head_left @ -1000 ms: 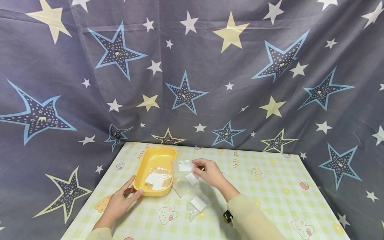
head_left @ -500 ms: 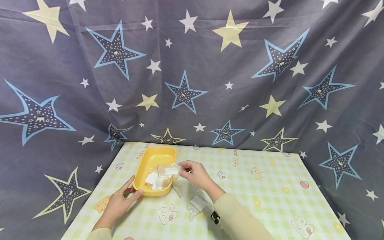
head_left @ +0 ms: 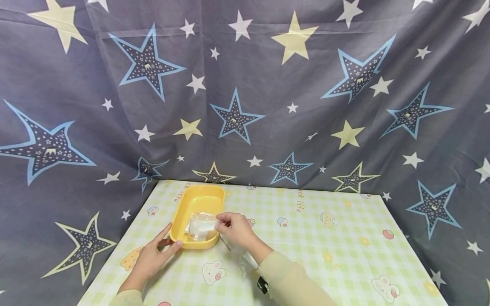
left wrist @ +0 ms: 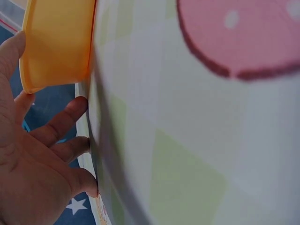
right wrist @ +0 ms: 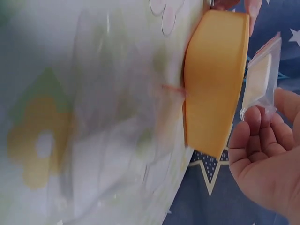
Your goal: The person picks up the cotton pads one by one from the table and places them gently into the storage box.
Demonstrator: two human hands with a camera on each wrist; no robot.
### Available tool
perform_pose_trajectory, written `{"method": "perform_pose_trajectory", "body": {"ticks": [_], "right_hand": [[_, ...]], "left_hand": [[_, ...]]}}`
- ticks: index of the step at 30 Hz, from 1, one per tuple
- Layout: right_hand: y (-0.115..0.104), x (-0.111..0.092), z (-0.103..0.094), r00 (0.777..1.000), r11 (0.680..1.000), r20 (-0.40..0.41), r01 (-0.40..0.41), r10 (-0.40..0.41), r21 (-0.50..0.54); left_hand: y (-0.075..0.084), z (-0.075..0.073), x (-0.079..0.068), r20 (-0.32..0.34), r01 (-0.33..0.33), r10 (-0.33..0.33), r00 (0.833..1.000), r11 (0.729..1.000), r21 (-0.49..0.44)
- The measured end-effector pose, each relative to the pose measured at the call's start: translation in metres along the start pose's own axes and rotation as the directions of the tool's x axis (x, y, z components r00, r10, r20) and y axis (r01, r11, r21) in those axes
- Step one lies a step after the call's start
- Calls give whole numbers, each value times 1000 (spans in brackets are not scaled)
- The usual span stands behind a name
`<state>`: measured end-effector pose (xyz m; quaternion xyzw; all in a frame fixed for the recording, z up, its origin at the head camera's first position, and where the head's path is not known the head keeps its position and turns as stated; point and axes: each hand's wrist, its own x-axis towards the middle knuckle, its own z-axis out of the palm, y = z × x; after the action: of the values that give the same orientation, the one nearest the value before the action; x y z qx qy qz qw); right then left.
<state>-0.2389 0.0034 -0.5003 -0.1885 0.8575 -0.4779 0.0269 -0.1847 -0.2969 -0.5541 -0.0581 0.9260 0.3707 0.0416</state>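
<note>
A yellow plastic tray (head_left: 183, 204) stands at the left of the table, holding several clear zip bags (head_left: 196, 229) with white contents. My left hand (head_left: 153, 257) holds its near left corner between thumb and forefinger; the other fingers (left wrist: 70, 112) reach down to the table. My right hand (head_left: 237, 231) pinches the edge of a small clear zip bag (right wrist: 262, 77) with a white piece inside. In the head view this bag is over the tray's right side. Another clear bag (right wrist: 108, 154) lies on the table, mostly hidden by my right forearm in the head view.
The table (head_left: 325, 255) has a green and white checked cover. A dark curtain (head_left: 245, 85) printed with stars hangs behind it. A reddish zip strip (head_left: 225, 243) shows on the table beside the tray's near right corner.
My right hand has picked up a bag right of the tray and carried it left over the tray, above the other bags. The left hand stays at the tray's corner.
</note>
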Motion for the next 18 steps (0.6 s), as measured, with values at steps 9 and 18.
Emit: {"method": "perform_pose_trajectory", "body": {"ticks": [9, 18], "right_hand": [[-1, -4, 9, 997, 998, 55, -48, 46, 43], [-3, -5, 14, 991, 997, 131, -24, 13, 80]], "left_hand": [[0, 2, 1, 0, 14, -14, 1000, 1000, -12], [0, 1, -1, -9, 3, -3, 1000, 1000, -9]]}}
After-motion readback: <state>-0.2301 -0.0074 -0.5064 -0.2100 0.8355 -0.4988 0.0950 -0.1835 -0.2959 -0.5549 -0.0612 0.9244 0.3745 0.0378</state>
